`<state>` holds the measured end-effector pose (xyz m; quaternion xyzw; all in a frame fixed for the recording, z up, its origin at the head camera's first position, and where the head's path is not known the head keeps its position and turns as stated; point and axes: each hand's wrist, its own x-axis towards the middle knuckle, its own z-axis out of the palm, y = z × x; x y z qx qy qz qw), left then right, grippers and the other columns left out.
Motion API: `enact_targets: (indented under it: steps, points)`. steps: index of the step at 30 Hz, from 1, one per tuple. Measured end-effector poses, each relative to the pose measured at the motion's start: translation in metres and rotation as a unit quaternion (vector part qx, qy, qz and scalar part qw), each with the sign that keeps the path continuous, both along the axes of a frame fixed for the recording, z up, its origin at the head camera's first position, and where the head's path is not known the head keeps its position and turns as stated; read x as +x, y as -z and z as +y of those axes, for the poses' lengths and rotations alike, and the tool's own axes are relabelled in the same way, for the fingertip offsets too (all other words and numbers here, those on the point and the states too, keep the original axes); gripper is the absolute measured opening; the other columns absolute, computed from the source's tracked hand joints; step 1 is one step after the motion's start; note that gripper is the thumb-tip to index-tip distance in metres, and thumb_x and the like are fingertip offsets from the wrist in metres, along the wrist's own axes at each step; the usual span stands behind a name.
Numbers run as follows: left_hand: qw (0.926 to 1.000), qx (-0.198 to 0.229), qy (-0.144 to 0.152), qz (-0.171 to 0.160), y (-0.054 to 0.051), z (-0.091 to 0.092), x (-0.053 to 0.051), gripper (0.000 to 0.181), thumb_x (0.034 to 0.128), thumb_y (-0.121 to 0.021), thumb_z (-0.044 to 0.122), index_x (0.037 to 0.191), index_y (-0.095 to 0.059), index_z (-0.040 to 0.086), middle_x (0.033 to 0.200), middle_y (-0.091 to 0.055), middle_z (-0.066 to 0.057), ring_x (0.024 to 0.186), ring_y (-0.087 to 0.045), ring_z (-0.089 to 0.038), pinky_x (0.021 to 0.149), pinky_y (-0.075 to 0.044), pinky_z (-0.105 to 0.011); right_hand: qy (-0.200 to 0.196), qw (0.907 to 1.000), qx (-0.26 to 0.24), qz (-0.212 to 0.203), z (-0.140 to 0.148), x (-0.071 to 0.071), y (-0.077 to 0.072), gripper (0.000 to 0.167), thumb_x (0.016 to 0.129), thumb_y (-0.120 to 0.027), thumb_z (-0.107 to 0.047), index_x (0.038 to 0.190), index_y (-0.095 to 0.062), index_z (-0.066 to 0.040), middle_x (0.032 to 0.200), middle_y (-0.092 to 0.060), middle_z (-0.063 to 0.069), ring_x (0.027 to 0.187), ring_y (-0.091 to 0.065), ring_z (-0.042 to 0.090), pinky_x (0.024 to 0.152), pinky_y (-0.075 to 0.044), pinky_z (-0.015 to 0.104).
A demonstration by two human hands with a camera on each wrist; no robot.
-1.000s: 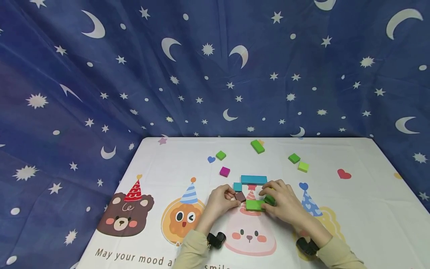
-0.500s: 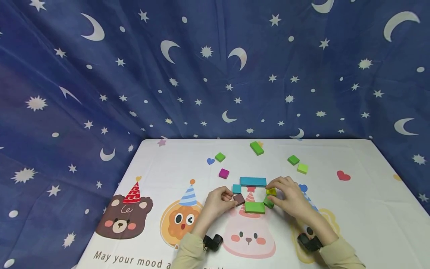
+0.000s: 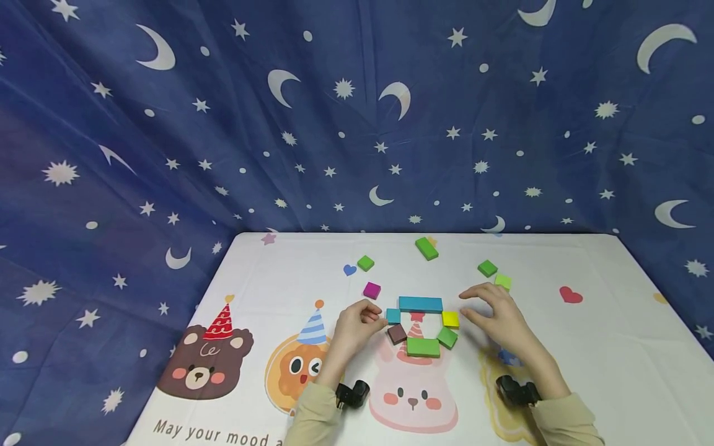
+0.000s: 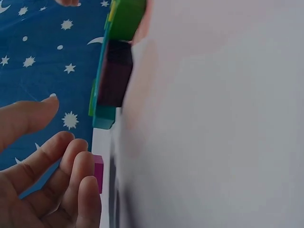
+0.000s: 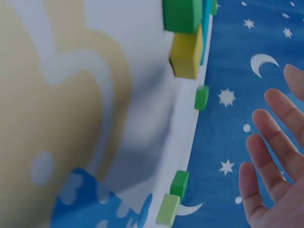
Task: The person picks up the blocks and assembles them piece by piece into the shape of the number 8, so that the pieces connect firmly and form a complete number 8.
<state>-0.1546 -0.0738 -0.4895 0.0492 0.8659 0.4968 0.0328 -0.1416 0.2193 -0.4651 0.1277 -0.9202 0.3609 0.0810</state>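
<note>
A ring of blocks lies on the cloth in the head view: a long blue block [image 3: 420, 304], a small blue block [image 3: 393, 316], a brown block [image 3: 396, 334], a long green block [image 3: 423, 347], a small green block [image 3: 447, 337] and a yellow block [image 3: 450, 319]. Left of the ring, the left hand [image 3: 357, 328] holds nothing, its fingertips close to the small blue and brown blocks. The right hand [image 3: 499, 316], raised to the right of the yellow block [image 5: 185, 54], is empty, with thumb and fingers apart.
Farther back lie a magenta block [image 3: 372, 290], a small green block [image 3: 365, 263], a longer green block [image 3: 426, 248], another green block [image 3: 488, 268] and a light green block [image 3: 503, 282]. A starry blue curtain [image 3: 357, 124] stands behind the table.
The right hand has let go of the green and yellow blocks and moved off to the right. The left hand has come away from the brown block, slightly leftward.
</note>
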Motion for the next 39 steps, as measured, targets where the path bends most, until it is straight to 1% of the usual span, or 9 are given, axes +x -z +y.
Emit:
enact_targets:
  steps: [9, 13, 17, 21, 24, 28, 33, 36, 39]
  points:
    - [0.9994, 0.032, -0.010, 0.002, -0.001, 0.004, -0.018, 0.022, 0.0798, -0.076, 0.015, 0.095, -0.068, 0.001, 0.083, -0.068, -0.009, 0.071, -0.056, -0.009, 0.064, -0.046, -0.020, 0.026, 0.9995, -0.016, 0.008, 0.004, -0.009, -0.004, 0.025, 0.087, -0.071, -0.019, 0.110, -0.068, -0.009, 0.116, -0.063, 0.010, 0.113, -0.046, 0.026, 0.089, -0.040, 0.047]
    - [0.9991, 0.040, -0.014, 0.002, 0.001, 0.009, -0.027, 0.023, 0.0797, -0.076, 0.015, 0.096, -0.069, 0.000, 0.085, -0.069, -0.010, 0.071, -0.057, -0.008, 0.063, -0.046, -0.019, 0.033, 0.9988, -0.031, 0.018, 0.007, -0.013, -0.002, 0.026, 0.087, -0.071, -0.019, 0.110, -0.067, -0.008, 0.115, -0.063, 0.011, 0.111, -0.046, 0.025, 0.088, -0.039, 0.046]
    - [0.9989, 0.045, -0.008, 0.002, 0.002, 0.015, -0.032, 0.023, 0.0806, -0.075, 0.016, 0.097, -0.069, 0.001, 0.087, -0.069, -0.010, 0.073, -0.058, -0.008, 0.063, -0.047, -0.018, 0.042, 0.9979, -0.044, 0.024, 0.010, -0.015, 0.003, 0.026, 0.087, -0.070, -0.019, 0.111, -0.067, -0.008, 0.115, -0.064, 0.010, 0.111, -0.044, 0.021, 0.087, -0.038, 0.041]
    - [0.9990, 0.044, -0.004, 0.008, 0.005, 0.020, -0.036, 0.022, 0.0807, -0.076, 0.017, 0.097, -0.069, 0.004, 0.088, -0.069, -0.009, 0.076, -0.060, -0.009, 0.065, -0.048, -0.019, 0.050, 0.9972, -0.047, 0.028, 0.014, -0.015, 0.009, 0.026, 0.087, -0.070, -0.020, 0.111, -0.068, -0.009, 0.113, -0.064, 0.008, 0.110, -0.042, 0.015, 0.086, -0.038, 0.031]
    - [0.9989, 0.043, -0.005, 0.016, 0.006, 0.023, -0.039, 0.021, 0.0806, -0.076, 0.017, 0.097, -0.069, 0.005, 0.090, -0.068, -0.010, 0.080, -0.061, -0.012, 0.070, -0.049, -0.023, 0.054, 0.9969, -0.047, 0.033, 0.016, -0.016, 0.012, 0.026, 0.087, -0.070, -0.019, 0.111, -0.068, -0.010, 0.111, -0.065, 0.007, 0.109, -0.042, 0.012, 0.085, -0.039, 0.028]
    - [0.9987, 0.047, 0.003, 0.021, 0.005, 0.026, -0.042, 0.022, 0.0816, -0.074, 0.017, 0.100, -0.069, 0.005, 0.096, -0.069, -0.013, 0.088, -0.063, -0.020, 0.078, -0.051, -0.030, 0.063, 0.9964, -0.044, 0.037, 0.016, -0.019, 0.012, 0.025, 0.087, -0.070, -0.019, 0.111, -0.068, -0.011, 0.111, -0.065, 0.008, 0.108, -0.043, 0.012, 0.085, -0.040, 0.032]
    - [0.9990, 0.033, 0.023, 0.021, 0.007, 0.031, -0.044, 0.024, 0.0833, -0.072, 0.016, 0.105, -0.070, 0.007, 0.103, -0.069, -0.012, 0.097, -0.065, -0.025, 0.086, -0.051, -0.034, 0.071, 0.9961, -0.045, 0.028, 0.017, -0.021, 0.013, 0.025, 0.089, -0.069, -0.020, 0.112, -0.068, -0.011, 0.113, -0.064, 0.009, 0.107, -0.044, 0.012, 0.086, -0.041, 0.035]
    - [0.9986, 0.019, 0.036, 0.032, 0.010, 0.034, -0.045, 0.025, 0.0837, -0.072, 0.015, 0.107, -0.070, 0.006, 0.105, -0.069, -0.012, 0.099, -0.065, -0.026, 0.087, -0.051, -0.034, 0.077, 0.9958, -0.043, 0.024, 0.017, -0.021, 0.014, 0.026, 0.089, -0.068, -0.022, 0.113, -0.067, -0.011, 0.113, -0.063, 0.009, 0.106, -0.044, 0.010, 0.086, -0.041, 0.035]
    - [0.9982, 0.008, 0.043, 0.040, 0.012, 0.036, -0.044, 0.026, 0.0836, -0.072, 0.015, 0.108, -0.070, 0.006, 0.105, -0.068, -0.011, 0.099, -0.064, -0.025, 0.087, -0.051, -0.034, 0.081, 0.9955, -0.044, 0.020, 0.019, -0.019, 0.015, 0.026, 0.090, -0.068, -0.023, 0.113, -0.067, -0.012, 0.114, -0.063, 0.009, 0.104, -0.043, 0.004, 0.086, -0.042, 0.031]
